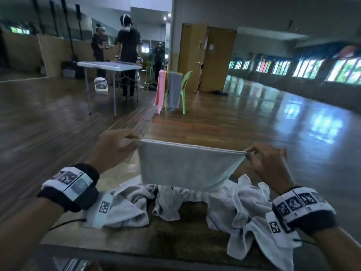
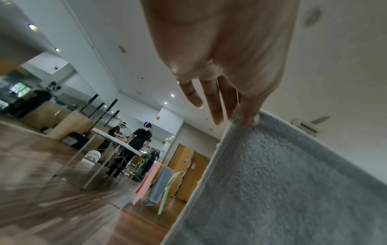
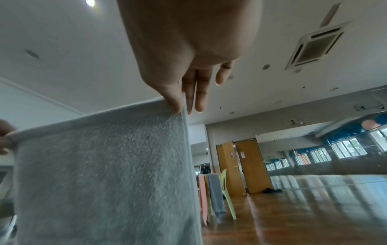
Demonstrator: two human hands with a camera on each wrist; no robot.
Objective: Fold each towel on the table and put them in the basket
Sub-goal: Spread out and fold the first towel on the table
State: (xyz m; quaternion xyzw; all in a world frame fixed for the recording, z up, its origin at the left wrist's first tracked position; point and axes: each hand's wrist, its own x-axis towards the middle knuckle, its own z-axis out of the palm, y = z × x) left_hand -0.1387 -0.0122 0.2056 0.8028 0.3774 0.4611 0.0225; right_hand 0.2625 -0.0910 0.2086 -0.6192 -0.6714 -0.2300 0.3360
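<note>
A pale grey towel hangs stretched in the air above the table, held by its two top corners. My left hand pinches the left corner between thumb and fingers; the left wrist view shows that hand on the towel edge. My right hand pinches the right corner, seen close in the right wrist view as the hand on the towel. Below it, several crumpled white towels lie on the dark table. No basket is in view.
A green chair draped with a pink and a grey towel stands beyond the table. Further left is a white folding table with people standing at it. Wooden doors are behind, with shiny wooden floor all around.
</note>
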